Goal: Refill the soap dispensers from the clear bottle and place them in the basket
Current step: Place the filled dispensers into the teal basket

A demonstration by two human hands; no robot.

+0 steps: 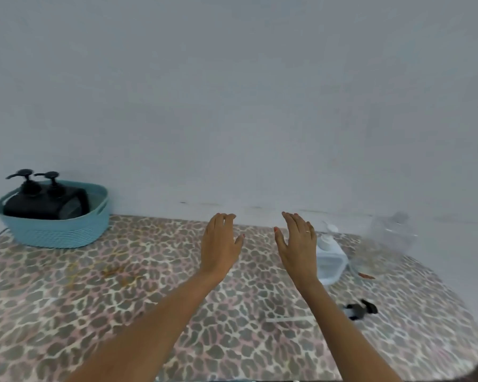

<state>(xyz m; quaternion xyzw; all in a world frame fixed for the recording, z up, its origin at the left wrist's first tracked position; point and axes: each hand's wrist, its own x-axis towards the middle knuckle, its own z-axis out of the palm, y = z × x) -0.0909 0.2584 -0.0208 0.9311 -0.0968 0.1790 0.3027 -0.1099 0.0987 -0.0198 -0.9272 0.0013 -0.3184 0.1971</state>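
Observation:
A teal woven basket [55, 232] stands at the table's far left against the wall. Two black soap dispensers [43, 201] with pump tops sit inside it. My left hand [221, 244] and my right hand [297, 244] hover flat over the middle of the table, fingers apart and holding nothing. Just right of my right hand stands a white pump dispenser [330, 257], partly hidden by that hand. The clear bottle [389, 241] is farther right near the wall and looks blurred. A black pump head with a thin tube [360, 310] lies loose on the table, in front of the white dispenser.
The table [149, 299] has a leopard-print cover and ends at a plain grey wall [232, 106]. Its right edge curves away near the lower right. A small orange-brown smear [122, 274] marks the cover left of my left arm.

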